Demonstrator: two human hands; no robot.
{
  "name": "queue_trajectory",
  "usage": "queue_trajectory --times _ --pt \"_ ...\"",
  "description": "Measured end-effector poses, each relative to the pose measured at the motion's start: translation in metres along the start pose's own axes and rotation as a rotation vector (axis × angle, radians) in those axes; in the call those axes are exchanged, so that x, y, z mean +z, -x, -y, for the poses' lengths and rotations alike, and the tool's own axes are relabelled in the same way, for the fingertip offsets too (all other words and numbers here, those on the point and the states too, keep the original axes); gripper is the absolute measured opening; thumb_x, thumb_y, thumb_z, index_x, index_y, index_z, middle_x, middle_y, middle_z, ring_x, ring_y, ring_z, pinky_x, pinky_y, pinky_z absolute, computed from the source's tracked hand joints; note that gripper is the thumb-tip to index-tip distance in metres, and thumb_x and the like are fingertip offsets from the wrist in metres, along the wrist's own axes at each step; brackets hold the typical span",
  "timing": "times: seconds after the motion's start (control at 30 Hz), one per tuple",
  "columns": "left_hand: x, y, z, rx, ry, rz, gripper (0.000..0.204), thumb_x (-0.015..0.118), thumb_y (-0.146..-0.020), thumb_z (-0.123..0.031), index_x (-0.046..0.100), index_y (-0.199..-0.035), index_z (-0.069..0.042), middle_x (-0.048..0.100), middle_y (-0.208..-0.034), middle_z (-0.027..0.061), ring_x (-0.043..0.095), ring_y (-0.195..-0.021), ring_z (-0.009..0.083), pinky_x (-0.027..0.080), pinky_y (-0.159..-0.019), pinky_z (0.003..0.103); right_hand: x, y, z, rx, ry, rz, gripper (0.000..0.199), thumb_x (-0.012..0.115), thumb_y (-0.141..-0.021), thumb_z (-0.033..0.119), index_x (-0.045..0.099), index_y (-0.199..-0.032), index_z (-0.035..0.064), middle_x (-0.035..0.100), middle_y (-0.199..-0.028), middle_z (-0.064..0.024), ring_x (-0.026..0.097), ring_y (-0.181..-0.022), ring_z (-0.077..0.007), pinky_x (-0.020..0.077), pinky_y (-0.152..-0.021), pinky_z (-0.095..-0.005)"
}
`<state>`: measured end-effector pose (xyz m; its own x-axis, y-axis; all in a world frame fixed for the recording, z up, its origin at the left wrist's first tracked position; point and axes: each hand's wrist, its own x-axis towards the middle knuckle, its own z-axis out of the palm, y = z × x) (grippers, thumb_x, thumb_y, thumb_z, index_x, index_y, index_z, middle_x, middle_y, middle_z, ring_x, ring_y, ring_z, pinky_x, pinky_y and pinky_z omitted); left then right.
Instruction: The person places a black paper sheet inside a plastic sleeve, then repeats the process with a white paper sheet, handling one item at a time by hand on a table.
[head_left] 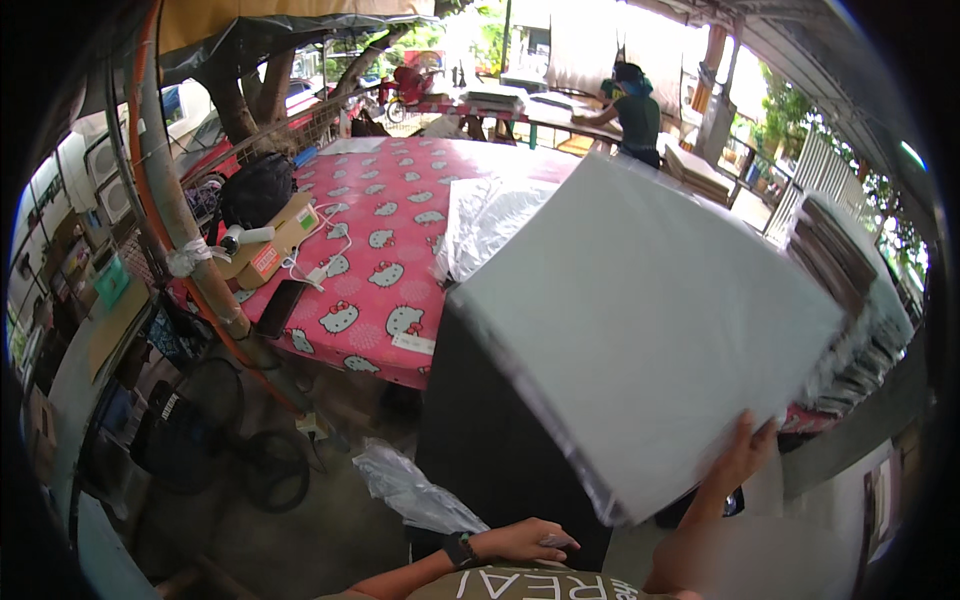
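Note:
A large square pale grey panel (650,320) in clear plastic wrap is tilted in front of me, over the right part of the table. My right hand (745,455) grips its lower right edge, fingers on the upper face. Close to my body, my left hand (525,540) is curled around something small and greyish that I cannot make out. It wears a dark wristband and is apart from the grey panel. A black panel (480,420) stands beneath, partly covered by the grey one. Beside my left forearm lies a crumpled clear plastic bag (415,490).
A pink patterned table (400,210) carries clear plastic sheeting (490,215), a phone (281,308), a cardboard box (270,245) and a black bag (258,190). Wrapped panels (850,270) are stacked at right. A pole (200,250) rises at left. Another person (635,115) works behind.

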<state>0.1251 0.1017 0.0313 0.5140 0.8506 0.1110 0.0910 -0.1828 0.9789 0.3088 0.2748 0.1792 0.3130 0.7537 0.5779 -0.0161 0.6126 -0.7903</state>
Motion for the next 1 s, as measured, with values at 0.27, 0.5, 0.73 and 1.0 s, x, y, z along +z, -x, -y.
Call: queue_trajectory --times 0.27,0.5,0.73,1.0 --pt "-0.039 0.041 -0.031 -0.225 0.256 -0.221 0.045 0.059 -0.081 -0.029 0.048 -0.119 -0.008 0.046 -0.068 -0.0032 0.041 -0.066 0.0051 0.037 -0.062 0.021 0.213 -0.13 -0.028 -0.688 0.156 0.524 0.029 0.037 -0.083 0.004 0.048 -0.109 -0.0032 0.056 -0.098 -0.0197 0.055 -0.09 -0.0296 0.0423 -0.077 -0.0347" --pt "-0.047 0.061 -0.031 -0.196 0.358 -0.323 0.046 0.059 -0.081 -0.025 0.045 -0.122 -0.007 0.04 -0.062 -0.0067 0.035 -0.059 0.0029 0.031 -0.055 0.018 0.322 -0.105 -0.162 -0.847 0.837 0.964 0.046 0.039 -0.076 -0.002 0.046 -0.116 0.0189 0.057 -0.103 -0.0096 0.055 -0.095 -0.0251 0.0446 -0.081 -0.0372" --pt "-0.059 0.081 -0.019 -0.261 0.337 -0.716 0.042 0.053 -0.083 -0.019 0.043 -0.121 -0.003 0.048 -0.071 -0.0016 0.043 -0.061 0.0027 0.035 -0.056 0.017 0.339 -0.046 -0.205 -0.451 0.779 1.446 0.038 0.045 -0.077 0.007 0.052 -0.113 0.0148 0.057 -0.107 -0.0117 0.054 -0.098 -0.0288 0.0425 -0.083 -0.0383" --pt "-0.114 0.091 -0.052 0.347 0.423 -1.256 0.059 0.043 -0.081 -0.013 0.018 -0.134 -0.004 0.04 -0.117 0.0085 0.045 -0.096 0.0107 0.039 -0.079 0.022 0.266 0.016 -0.1 -0.287 0.124 1.21 0.013 0.06 -0.077 0.017 0.061 -0.076 0.0034 0.058 -0.07 -0.0079 0.057 -0.071 -0.0166 0.0454 -0.065 -0.0285"
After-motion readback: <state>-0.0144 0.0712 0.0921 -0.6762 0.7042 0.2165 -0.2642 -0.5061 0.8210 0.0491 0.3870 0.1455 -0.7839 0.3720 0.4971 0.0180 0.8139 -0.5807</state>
